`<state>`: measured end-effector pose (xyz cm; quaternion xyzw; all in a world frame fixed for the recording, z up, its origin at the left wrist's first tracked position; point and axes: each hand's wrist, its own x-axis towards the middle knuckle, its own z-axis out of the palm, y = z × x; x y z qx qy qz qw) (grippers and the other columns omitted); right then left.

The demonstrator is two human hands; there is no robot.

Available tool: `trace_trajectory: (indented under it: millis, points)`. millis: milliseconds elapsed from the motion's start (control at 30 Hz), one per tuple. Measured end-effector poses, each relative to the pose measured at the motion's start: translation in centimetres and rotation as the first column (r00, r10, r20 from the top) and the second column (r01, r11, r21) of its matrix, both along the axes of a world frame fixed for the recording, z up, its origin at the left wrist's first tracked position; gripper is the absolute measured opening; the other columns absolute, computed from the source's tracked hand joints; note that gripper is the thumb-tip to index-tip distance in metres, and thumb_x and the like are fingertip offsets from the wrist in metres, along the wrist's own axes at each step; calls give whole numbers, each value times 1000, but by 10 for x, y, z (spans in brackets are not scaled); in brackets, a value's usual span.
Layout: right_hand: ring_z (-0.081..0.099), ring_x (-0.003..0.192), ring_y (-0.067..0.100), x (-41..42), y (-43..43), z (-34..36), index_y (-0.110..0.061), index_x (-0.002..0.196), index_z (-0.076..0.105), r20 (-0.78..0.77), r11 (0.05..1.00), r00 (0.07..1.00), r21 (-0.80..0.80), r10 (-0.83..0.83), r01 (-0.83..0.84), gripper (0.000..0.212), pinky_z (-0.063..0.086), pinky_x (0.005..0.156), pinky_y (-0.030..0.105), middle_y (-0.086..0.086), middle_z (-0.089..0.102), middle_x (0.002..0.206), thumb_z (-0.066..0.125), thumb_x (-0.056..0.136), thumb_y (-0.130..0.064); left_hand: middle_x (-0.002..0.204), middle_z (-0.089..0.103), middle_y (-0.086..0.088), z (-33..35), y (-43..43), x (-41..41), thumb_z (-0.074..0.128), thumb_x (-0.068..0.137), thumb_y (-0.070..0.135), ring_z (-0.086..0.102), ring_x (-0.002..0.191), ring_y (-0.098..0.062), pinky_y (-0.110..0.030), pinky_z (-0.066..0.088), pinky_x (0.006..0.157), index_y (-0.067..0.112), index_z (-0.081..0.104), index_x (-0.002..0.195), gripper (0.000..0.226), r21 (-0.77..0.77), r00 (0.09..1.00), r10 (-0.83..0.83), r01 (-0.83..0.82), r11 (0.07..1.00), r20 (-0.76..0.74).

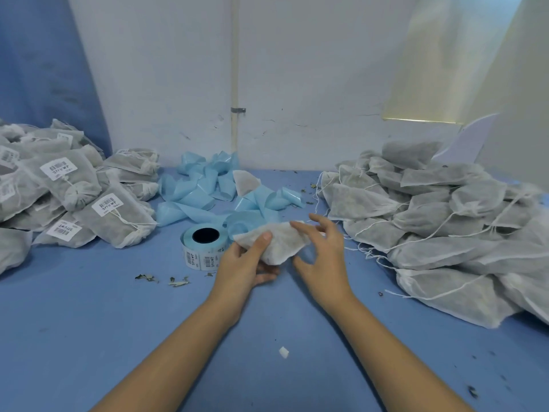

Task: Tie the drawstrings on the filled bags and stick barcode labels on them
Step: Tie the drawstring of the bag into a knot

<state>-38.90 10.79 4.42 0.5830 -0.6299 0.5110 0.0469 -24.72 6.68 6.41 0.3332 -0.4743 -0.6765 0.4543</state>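
Observation:
My left hand [242, 264] grips a white filled fabric bag [277, 243] just above the blue table, thumb on top and fingers under it. My right hand [322, 254] hovers at the bag's right end with its fingers spread and loosely bent, fingertips near the bag. A roll of barcode labels [202, 246] stands just left of the bag. A pile of untied bags [439, 221] with loose drawstrings lies at the right. Tied bags with barcode labels [68, 197] are heaped at the left.
Crumpled light-blue label backing strips [214, 185] lie at the back centre, with one bag [245, 181] among them. Dried leaf bits [162, 279] and a small white scrap [283, 352] dot the blue table [118, 322]. A white wall closes the back.

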Motion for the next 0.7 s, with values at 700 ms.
trace_trajectory:
  millis: [700]
  points:
    - [63, 77, 17, 17, 10, 12, -4, 76, 62, 955, 940, 184, -175, 235, -294, 14, 55, 67, 20, 9, 66, 77, 59, 88, 1, 68, 71, -7, -10, 0, 8, 62, 89, 6, 67, 60, -12, -17, 53, 57, -1, 66, 88, 8, -106, 974, -130, 152, 983, 185]
